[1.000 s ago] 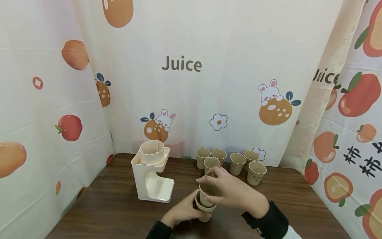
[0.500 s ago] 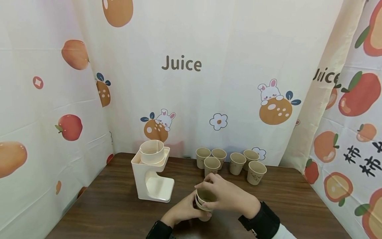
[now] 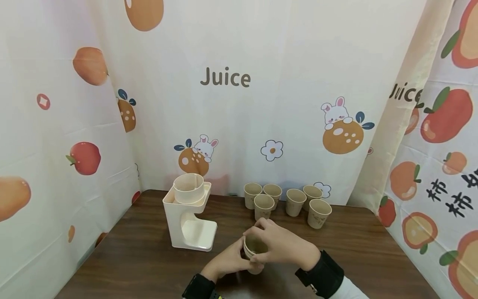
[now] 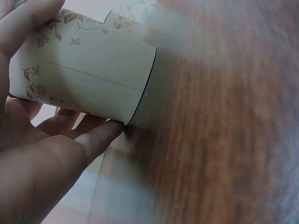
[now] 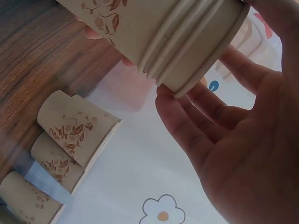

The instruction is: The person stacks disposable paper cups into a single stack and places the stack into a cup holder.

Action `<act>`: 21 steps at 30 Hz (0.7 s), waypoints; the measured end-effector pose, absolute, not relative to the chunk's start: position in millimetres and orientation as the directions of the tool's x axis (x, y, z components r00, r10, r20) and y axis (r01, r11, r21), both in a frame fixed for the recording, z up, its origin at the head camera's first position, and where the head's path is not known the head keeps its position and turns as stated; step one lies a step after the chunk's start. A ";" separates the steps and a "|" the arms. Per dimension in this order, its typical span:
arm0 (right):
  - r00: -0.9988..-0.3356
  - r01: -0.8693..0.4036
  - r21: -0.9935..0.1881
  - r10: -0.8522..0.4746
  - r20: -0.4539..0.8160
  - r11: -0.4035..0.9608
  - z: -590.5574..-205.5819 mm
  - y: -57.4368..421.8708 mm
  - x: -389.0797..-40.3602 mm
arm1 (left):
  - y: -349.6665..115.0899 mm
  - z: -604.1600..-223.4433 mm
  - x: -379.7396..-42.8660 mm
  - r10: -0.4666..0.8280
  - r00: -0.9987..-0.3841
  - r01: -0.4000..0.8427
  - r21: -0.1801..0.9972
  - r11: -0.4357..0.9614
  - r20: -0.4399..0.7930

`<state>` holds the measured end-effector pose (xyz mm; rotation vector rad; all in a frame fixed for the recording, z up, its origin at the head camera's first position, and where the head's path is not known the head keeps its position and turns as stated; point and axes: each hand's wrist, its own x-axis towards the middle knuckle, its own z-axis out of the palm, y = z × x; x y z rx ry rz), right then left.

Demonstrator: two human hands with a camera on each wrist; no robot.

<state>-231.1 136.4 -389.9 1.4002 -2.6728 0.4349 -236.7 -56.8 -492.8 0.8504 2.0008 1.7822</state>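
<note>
A stack of beige paper cups (image 3: pixel 256 244) with a leafy brown print stands near the table's front, between both hands. My left hand (image 3: pixel 228 261) grips it around the side; in the left wrist view the cup wall (image 4: pixel 93 70) lies between thumb and fingers. Whether its base touches the table is hard to tell. My right hand (image 3: pixel 285 245) pinches the top cup by its rim from above. Several rims sit close together in the right wrist view, where the stack (image 5: pixel 187 42) is at the top. Fingers hide part of the rim.
A cream cup-holder-like stand (image 3: pixel 174 220) with a round ring (image 3: pixel 189 189) on top is left of the hands. Several single paper cups (image 3: pixel 319 214) stand upright at the back, in two groups. A printed curtain (image 3: pixel 231 116) encloses the table (image 3: pixel 130 257).
My right hand has lowered the top cup into the stack, moving down and slightly left. My left hand keeps its grip on the stack. The head view has shifted slightly.
</note>
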 end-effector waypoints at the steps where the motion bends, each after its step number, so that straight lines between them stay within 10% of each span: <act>1: -0.573 -0.818 -0.209 -0.791 0.214 0.536 -390.1 136.2 -231.4 | -57.1 -492.7 -237.0 0.624 -0.768 0.217 0.975 0.045 0.143; 21: -0.587 -0.805 -0.243 -0.785 0.197 0.541 -394.6 136.9 -234.8 | -57.8 -492.9 -237.1 0.625 -0.769 0.217 0.974 0.057 0.134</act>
